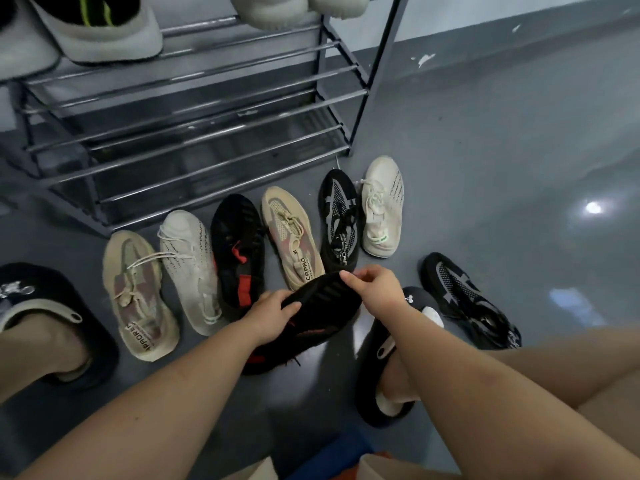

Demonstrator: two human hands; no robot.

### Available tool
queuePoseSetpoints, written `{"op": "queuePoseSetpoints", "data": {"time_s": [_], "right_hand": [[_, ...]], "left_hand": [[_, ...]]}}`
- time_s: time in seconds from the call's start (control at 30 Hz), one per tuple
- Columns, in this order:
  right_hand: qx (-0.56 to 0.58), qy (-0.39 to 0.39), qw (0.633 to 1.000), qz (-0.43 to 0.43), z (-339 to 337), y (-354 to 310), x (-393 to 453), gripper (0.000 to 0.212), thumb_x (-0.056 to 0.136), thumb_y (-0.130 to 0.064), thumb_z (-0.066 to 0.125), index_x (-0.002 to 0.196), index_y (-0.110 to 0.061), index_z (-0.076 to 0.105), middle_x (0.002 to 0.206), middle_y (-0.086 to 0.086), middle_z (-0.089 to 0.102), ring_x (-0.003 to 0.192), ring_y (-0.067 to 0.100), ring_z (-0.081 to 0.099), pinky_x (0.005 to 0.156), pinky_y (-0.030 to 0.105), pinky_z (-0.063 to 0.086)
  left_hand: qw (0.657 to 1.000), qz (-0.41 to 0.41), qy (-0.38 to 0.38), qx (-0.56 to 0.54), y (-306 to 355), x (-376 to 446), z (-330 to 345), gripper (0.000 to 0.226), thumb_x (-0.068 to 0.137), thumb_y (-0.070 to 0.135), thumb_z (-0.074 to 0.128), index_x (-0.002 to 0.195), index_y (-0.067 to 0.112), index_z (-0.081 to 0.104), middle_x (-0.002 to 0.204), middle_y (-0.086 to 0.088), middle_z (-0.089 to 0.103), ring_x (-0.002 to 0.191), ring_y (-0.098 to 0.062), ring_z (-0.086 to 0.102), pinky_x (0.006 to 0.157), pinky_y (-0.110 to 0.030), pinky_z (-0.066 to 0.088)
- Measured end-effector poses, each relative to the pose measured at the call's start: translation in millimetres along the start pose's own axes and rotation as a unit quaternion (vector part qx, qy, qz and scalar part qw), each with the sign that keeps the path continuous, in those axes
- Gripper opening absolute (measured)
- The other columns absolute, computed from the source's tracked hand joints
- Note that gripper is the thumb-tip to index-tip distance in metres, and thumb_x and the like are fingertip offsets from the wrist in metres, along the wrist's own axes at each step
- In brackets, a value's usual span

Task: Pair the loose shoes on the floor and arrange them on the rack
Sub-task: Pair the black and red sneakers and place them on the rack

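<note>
A black shoe with red trim is held low over the floor by both hands. My left hand grips its side, and my right hand pinches its toe end. Its match, another black and red shoe, lies in the row before the metal rack. In that row also lie two beige shoes, two white shoes and a black and grey shoe. A second black and grey shoe lies apart at the right.
On the rack's upper shelves stand a grey and green shoe and pale shoes. My feet in black slippers are at the left and under my right arm. Grey floor stretches to the right.
</note>
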State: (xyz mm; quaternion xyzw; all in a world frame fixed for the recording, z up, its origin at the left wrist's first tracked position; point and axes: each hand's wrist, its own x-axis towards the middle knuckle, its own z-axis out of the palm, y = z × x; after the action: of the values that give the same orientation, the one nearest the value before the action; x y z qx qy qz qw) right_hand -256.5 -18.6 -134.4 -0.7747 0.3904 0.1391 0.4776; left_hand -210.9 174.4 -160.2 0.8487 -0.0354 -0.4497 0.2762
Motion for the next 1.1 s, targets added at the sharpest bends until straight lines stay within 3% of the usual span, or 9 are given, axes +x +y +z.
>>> {"op": "queuePoseSetpoints", "data": {"time_s": [0.13, 0.2, 0.3, 0.37, 0.47, 0.53, 0.7, 0.9, 1.1], "right_hand": [[-0.045, 0.019, 0.994, -0.093, -6.4, -45.7, -21.4, 0.039, 0.085, -0.047, 0.062, 0.081, -0.009, 0.060, 0.068, -0.002, 0.055, 0.068, 0.017, 0.051, 0.066, 0.031, 0.042], [-0.085, 0.026, 0.985, -0.146, -8.6, -73.8, -33.0, 0.038, 0.085, -0.049, 0.061, 0.076, -0.012, 0.058, 0.067, -0.002, 0.056, 0.066, 0.015, 0.051, 0.064, 0.031, 0.043], [-0.092, 0.022, 0.977, -0.192, -11.4, -107.9, -49.8, 0.030, 0.081, -0.050, 0.066, 0.069, -0.023, 0.059, 0.069, -0.008, 0.060, 0.068, 0.010, 0.056, 0.064, 0.026, 0.044], [-0.047, 0.018, 0.979, -0.198, -10.4, -120.5, -57.6, 0.027, 0.080, -0.050, 0.067, 0.087, -0.023, 0.067, 0.082, -0.010, 0.065, 0.079, 0.008, 0.061, 0.067, 0.021, 0.046], [0.045, -0.003, 0.987, -0.151, -1.2, -120.6, -62.2, 0.060, 0.082, -0.050, 0.066, 0.132, -0.020, 0.050, 0.118, -0.007, 0.057, 0.109, 0.010, 0.055, 0.089, 0.023, 0.043], [0.073, -0.062, 0.992, -0.079, 10.3, -107.7, -62.7, 0.078, 0.079, -0.054, 0.067, 0.142, -0.018, 0.039, 0.134, -0.001, 0.052, 0.120, 0.017, 0.052, 0.096, 0.031, 0.045], [0.082, -0.286, 0.954, 0.043, 47.9, -70.2, -69.4, 0.062, 0.068, -0.056, 0.075, 0.121, -0.029, 0.056, 0.121, -0.003, 0.066, 0.114, 0.021, 0.060, 0.104, 0.049, 0.043], [0.211, -0.239, 0.948, 0.020, 59.6, -64.1, -40.7, 0.062, 0.067, -0.031, 0.084, 0.123, -0.023, 0.058, 0.106, 0.002, 0.072, 0.095, 0.020, 0.069, 0.086, 0.040, 0.055], [0.260, -0.136, 0.955, 0.035, 66.4, -56.8, -14.2, 0.040, 0.081, -0.021, 0.073, 0.119, -0.018, 0.060, 0.091, -0.004, 0.070, 0.079, 0.012, 0.067, 0.069, 0.031, 0.057]], "left_hand": [[0.988, 0.030, 0.053, -0.142, -3.5, -15.8, -3.3, 0.035, 0.095, 0.034, 0.050, 0.122, 0.012, 0.057, 0.117, -0.010, 0.060, 0.112, -0.024, 0.056, 0.099, -0.030, 0.041], [0.977, 0.047, 0.055, -0.202, 1.5, -28.3, -7.5, 0.025, 0.096, 0.030, 0.049, 0.111, 0.012, 0.057, 0.097, -0.002, 0.062, 0.094, -0.015, 0.059, 0.082, -0.022, 0.042], [0.961, 0.075, 0.070, -0.257, 4.7, -40.5, -15.5, 0.021, 0.096, 0.032, 0.048, 0.106, 0.014, 0.055, 0.091, 0.001, 0.061, 0.088, -0.012, 0.060, 0.076, -0.017, 0.042], [0.951, 0.086, 0.101, -0.279, 6.3, -46.4, -23.9, 0.023, 0.096, 0.031, 0.049, 0.104, 0.012, 0.057, 0.089, 0.001, 0.061, 0.087, -0.012, 0.061, 0.074, -0.014, 0.044], [0.932, 0.069, 0.158, -0.318, 8.9, -45.6, -38.0, 0.028, 0.094, 0.036, 0.051, 0.101, 0.010, 0.060, 0.093, -0.007, 0.064, 0.101, -0.029, 0.062, 0.088, -0.033, 0.047], [0.923, 0.048, 0.190, -0.332, 13.8, -46.9, -49.9, 0.030, 0.095, 0.038, 0.049, 0.101, 0.011, 0.060, 0.096, -0.008, 0.064, 0.098, -0.030, 0.062, 0.088, -0.034, 0.047], [0.887, -0.034, 0.229, -0.399, 16.7, -41.5, -77.2, 0.051, 0.093, 0.049, 0.046, 0.117, 0.006, 0.060, 0.114, -0.012, 0.064, 0.107, -0.033, 0.059, 0.098, -0.043, 0.046], [0.806, -0.012, 0.075, -0.587, 11.5, -33.9, -79.2, 0.035, 0.097, 0.040, 0.043, 0.109, 0.014, 0.061, 0.097, -0.004, 0.070, 0.091, -0.020, 0.066, 0.081, -0.034, 0.053], [0.887, -0.120, 0.244, -0.373, -31.9, -14.7, -66.3, 0.041, 0.094, 0.029, 0.053, 0.127, 0.004, 0.056, 0.127, -0.014, 0.059, 0.119, -0.031, 0.054, 0.096, -0.030, 0.042]]}}
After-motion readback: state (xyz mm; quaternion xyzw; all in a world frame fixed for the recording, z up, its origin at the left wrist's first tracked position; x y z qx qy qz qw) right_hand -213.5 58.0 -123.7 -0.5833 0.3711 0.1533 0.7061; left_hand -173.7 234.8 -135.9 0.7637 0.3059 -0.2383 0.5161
